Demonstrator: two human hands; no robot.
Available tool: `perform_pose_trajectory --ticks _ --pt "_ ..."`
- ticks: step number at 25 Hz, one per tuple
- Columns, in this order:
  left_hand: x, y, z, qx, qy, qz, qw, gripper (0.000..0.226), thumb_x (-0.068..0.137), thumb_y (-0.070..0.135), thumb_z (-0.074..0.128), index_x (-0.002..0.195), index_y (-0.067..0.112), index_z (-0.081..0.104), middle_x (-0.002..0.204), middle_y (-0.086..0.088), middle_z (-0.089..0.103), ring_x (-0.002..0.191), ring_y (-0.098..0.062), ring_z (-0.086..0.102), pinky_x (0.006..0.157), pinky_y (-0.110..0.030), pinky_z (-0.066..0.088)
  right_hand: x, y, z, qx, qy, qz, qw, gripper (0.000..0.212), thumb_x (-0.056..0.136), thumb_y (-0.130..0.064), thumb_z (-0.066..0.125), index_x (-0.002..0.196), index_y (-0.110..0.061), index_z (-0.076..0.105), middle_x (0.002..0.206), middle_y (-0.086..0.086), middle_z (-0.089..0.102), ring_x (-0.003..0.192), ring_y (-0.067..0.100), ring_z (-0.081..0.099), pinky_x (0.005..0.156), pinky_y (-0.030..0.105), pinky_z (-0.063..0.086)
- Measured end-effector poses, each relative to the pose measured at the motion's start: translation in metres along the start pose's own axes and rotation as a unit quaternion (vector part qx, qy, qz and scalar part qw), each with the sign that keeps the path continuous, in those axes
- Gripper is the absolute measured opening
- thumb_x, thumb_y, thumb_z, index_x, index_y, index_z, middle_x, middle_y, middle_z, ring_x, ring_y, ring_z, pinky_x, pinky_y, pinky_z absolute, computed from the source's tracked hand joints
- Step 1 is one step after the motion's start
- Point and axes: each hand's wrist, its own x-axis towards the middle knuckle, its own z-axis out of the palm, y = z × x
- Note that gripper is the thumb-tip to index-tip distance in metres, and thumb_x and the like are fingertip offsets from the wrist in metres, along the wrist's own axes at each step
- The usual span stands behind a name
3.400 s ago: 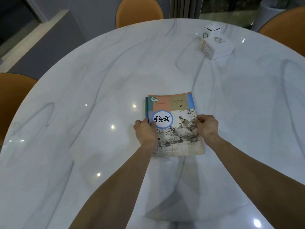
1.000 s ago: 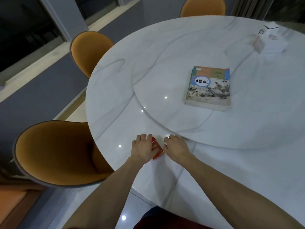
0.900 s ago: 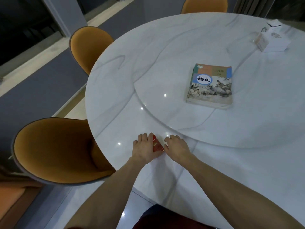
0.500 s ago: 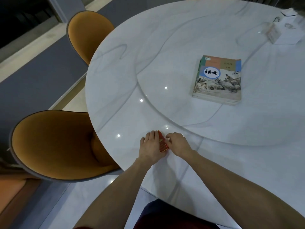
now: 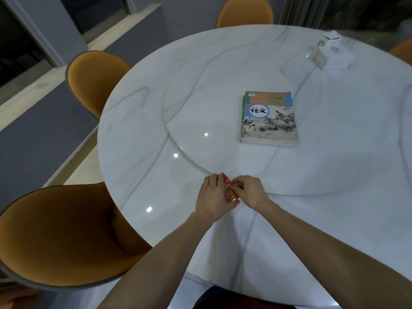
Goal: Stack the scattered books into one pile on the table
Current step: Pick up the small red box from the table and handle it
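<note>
Here both hands (image 5: 231, 192) pinch a small red book (image 5: 229, 191)

Both hands cover most of the small red item (image 5: 229, 190); its print is illegible.

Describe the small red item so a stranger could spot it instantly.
Start at the round white marble table and find its near edge. There the left hand and right hand pinch a small red booklet, the only red object, far smaller than the book pile.

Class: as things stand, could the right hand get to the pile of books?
Probably yes: bare table lies between the right hand and the pile of books, but it holds a small red item.
</note>
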Motion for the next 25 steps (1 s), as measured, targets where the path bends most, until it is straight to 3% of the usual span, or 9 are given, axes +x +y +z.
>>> perform_pose_trajectory --ticks 6,14,21,25 --pt "0.034 0.055 0.004 -0.003 -0.026 0.095 0.995 0.083 0.073 0.054 0.068 0.135 0.004 0.043 0.128 -0.009 0.054 0.121 -0.026 0.046 0.106 -0.032 0.036 -0.012 0.028 -0.055 0.033 0.084 0.06 0.994 0.021 0.088 -0.012 0.061 0.105 -0.004 0.069 0.101 0.018 0.073 0.096 0.029 0.066 0.086 0.033 0.051" --pt "0.062 0.155 0.041 0.025 -0.036 0.206 0.978 0.085 0.066 0.062 0.066 0.127 0.005 0.052 0.116 -0.006 0.061 0.11 -0.026 0.055 0.095 -0.035 0.046 -0.046 0.095 -0.13 0.06 0.181 0.143 0.971 0.021 0.087 -0.009 0.061 0.105 -0.003 0.069 0.101 0.018 0.073 0.096 0.029 0.067 0.088 0.034 0.053" --pt "0.078 0.254 0.089 0.017 -0.08 0.26 0.962 0.082 0.07 0.06 0.065 0.129 0.005 0.048 0.121 -0.007 0.057 0.115 -0.026 0.049 0.1 -0.034 0.041 -0.073 0.174 -0.192 0.094 0.217 0.21 0.949 0.02 0.089 -0.01 0.059 0.106 -0.005 0.068 0.101 0.017 0.073 0.095 0.029 0.067 0.08 0.027 0.05" --pt "0.086 0.309 0.123 0.018 -0.109 0.272 0.956 0.086 0.072 0.058 0.066 0.133 0.003 0.044 0.126 -0.01 0.055 0.118 -0.028 0.047 0.102 -0.036 0.04 -0.08 0.224 -0.227 0.093 0.226 0.235 0.941 0.019 0.089 -0.009 0.058 0.105 -0.005 0.068 0.101 0.017 0.072 0.095 0.029 0.066 0.082 0.03 0.051"
